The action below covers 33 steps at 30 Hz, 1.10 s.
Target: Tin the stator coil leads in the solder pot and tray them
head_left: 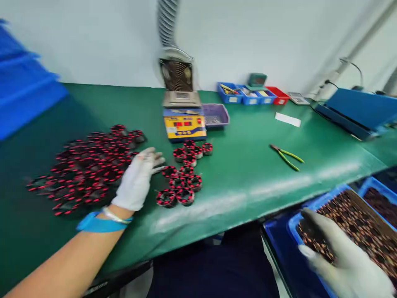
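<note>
My left hand (138, 179), in a white glove, rests palm down on the green table (242, 182) with its fingers stretched out flat. It lies between a large heap of red-and-black wound coils (83, 169) and a small cluster of the same coils (182, 182) to its right. My right hand (338, 256), also gloved, reaches down into a blue bin (294, 225) full of copper-coloured coils below the table edge. Its fingers curl into the coils, and motion blur hides what they hold.
A yellow solder pot with a fume duct (182, 111) stands at the table's back middle, a purple tray (216, 114) beside it. Green-handled cutters (287, 156) lie to the right. Small blue and red bins (248, 94) and a blue machine (356, 111) sit further back.
</note>
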Available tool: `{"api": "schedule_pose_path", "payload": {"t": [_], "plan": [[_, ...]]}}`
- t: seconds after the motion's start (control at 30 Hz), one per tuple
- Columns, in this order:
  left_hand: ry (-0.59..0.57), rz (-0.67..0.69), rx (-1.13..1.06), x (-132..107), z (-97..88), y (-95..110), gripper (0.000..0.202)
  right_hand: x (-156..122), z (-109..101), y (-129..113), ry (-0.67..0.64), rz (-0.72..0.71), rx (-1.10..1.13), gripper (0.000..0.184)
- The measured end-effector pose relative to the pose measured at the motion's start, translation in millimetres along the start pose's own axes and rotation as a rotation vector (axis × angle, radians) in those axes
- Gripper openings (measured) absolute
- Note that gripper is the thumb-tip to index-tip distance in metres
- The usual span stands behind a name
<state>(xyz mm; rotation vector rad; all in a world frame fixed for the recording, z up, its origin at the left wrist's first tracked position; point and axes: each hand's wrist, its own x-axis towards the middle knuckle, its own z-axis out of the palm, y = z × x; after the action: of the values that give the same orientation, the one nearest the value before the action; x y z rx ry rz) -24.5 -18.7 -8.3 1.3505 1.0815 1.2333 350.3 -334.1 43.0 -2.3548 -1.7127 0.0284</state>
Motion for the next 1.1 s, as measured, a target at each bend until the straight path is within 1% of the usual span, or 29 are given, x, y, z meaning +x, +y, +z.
{"api": "schedule_pose_path", "payload": {"t": [0.03,0.07,0.1,0.17,0.2,0.27,0.3,0.37,0.43,0.53,0.63,0.77,0.87,0.97,1.1], "plan": [[0.056,-0.015,-0.028,1,-9.4,-1,0.050,33,6,-31,-0.011,-0.135,0.004,0.065],[0.086,-0.032,-0.062,2,-13.7,-3,0.052,65,12,-62,-0.063,-0.272,0.009,0.065],[0.089,-0.043,-0.092,3,-14.4,-4,0.055,96,18,-93,-0.077,-0.367,0.006,0.065],[0.055,-0.045,-0.116,6,-11.3,-7,0.059,153,31,-144,-0.103,-0.472,-0.033,0.068],[0.036,-0.044,-0.117,7,-9.7,-8,0.060,179,39,-165,-0.114,-0.511,-0.056,0.072],[0.001,-0.042,-0.102,9,-9.0,-8,0.062,222,54,-197,-0.119,-0.633,-0.082,0.081],[-0.013,-0.039,-0.089,10,-9.9,-7,0.063,239,60,-210,-0.134,-0.693,-0.098,0.087],[-0.038,-0.026,-0.058,12,-12.3,-7,0.065,264,71,-230,-0.174,-0.804,-0.135,0.095],[-0.055,-0.007,-0.025,13,-14.1,-7,0.068,277,77,-243,-0.215,-0.896,-0.174,0.096],[-0.084,0.002,-0.007,15,-14.2,-5,0.068,284,78,-249,-0.272,-1.001,-0.219,0.088],[-0.146,-0.006,-0.024,15,-13.5,-3,0.070,284,76,-247,-0.311,-1.029,-0.258,0.081],[-0.264,0.027,-0.048,16,-14.8,-4,0.075,282,80,-247,-0.343,-1.051,-0.263,0.079],[-0.276,0.014,-0.055,17,-16.1,-9,0.072,280,83,-252,-0.339,-1.018,-0.254,0.082],[-0.272,-0.004,-0.055,19,-16.3,-11,0.069,277,82,-261,-0.342,-0.943,-0.264,0.082],[-0.284,-0.025,-0.099,17,-14.4,-9,0.071,271,81,-274,-0.334,-0.841,-0.316,0.079]]}}
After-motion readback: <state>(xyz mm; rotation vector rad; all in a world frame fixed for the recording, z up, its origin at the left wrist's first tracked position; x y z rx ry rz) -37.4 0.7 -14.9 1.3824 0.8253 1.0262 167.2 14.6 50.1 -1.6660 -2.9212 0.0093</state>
